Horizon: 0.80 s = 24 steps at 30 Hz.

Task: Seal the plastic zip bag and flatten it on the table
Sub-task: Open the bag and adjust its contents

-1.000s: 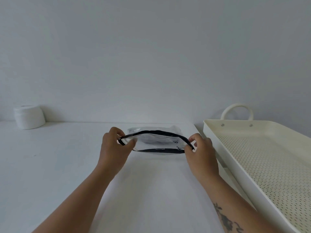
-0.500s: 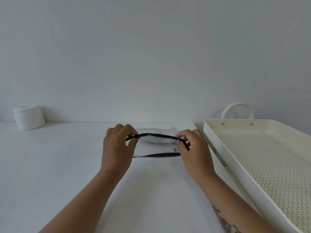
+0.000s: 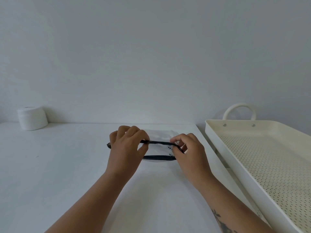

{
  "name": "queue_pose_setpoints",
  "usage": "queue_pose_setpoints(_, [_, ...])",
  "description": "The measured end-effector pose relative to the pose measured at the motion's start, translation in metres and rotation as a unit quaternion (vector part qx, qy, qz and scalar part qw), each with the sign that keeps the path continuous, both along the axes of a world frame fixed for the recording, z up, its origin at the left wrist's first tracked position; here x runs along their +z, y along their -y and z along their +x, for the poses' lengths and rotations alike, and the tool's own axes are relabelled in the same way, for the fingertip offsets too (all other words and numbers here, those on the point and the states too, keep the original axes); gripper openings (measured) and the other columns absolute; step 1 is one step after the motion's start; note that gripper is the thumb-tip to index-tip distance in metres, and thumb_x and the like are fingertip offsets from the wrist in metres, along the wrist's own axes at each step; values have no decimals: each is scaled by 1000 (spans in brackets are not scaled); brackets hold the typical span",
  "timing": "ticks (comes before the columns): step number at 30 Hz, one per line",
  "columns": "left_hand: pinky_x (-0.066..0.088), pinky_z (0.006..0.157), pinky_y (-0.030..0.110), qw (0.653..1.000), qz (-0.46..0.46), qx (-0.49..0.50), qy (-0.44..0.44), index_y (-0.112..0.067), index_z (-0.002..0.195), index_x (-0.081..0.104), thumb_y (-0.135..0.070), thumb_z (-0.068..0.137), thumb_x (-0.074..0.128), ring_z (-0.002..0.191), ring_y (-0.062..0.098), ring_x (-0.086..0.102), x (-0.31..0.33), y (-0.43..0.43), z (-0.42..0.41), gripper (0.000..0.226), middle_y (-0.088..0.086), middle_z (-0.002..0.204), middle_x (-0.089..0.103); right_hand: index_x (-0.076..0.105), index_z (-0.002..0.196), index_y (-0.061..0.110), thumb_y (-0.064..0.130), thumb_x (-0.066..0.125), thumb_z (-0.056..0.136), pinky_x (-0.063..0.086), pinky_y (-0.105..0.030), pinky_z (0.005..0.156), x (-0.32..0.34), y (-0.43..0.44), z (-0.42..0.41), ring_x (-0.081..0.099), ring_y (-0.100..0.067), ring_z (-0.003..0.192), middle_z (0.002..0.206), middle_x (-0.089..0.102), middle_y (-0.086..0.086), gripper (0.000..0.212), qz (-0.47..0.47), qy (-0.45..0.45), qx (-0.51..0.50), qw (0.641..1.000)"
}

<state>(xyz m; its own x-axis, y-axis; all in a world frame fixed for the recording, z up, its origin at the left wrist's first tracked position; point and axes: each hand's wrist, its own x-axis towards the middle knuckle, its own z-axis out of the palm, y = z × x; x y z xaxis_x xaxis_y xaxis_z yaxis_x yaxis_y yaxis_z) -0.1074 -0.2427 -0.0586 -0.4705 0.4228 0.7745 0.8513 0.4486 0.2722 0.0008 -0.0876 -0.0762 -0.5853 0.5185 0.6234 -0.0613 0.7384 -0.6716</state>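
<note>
A clear plastic zip bag [image 3: 159, 148] with black zip strips lies on the white table [image 3: 67, 165], its mouth facing me. The upper strip arches above the lower one, leaving the mouth open in the middle. My left hand [image 3: 127, 148] pinches the upper strip near its left end between thumb and fingers. My right hand [image 3: 190, 152] pinches the same strip near its right end. The bag's left corner pokes out behind my left hand. The far part of the bag is partly hidden by my hands.
A cream perforated tray [image 3: 262, 158] with a loop handle [image 3: 239, 110] stands to the right, past the table's edge. A white round container [image 3: 32, 117] sits at the back left against the wall.
Both hands have moved inward along the upper zip strip, closer together. The bag's mouth has become flatter and narrower.
</note>
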Motion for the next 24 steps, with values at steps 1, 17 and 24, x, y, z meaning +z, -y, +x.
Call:
queue_pose_setpoints(1, [26,81,32,1000,7,7,0,-27,80,60,-11,73,77,91,18,46,0,1,0,24,-14,80,55,64,84,35,8,65,80,43,-8,65,0,1,-1,55,-1,81,83,55,12,27,-3,2,6,1000])
queue_pose_setpoints(17, [20,99,38,990,-134,-51,-17,-46,122,43,-57,59,78,124,20,35,-2,-5,10,72,-18,126,45,71,94,30,18,67,83,43,-4,65,3,1,2,58,1,80,87,60,12,17,-55,-16,18,998])
queue_pose_setpoints(24, [25,101,43,992,-120,-21,-29,-38,121,45,-42,71,73,122,21,39,-4,-8,13,57,-16,122,53,73,92,33,40,57,84,51,-17,68,5,-2,6,61,-2,86,87,65,13,20,-102,-44,61,992])
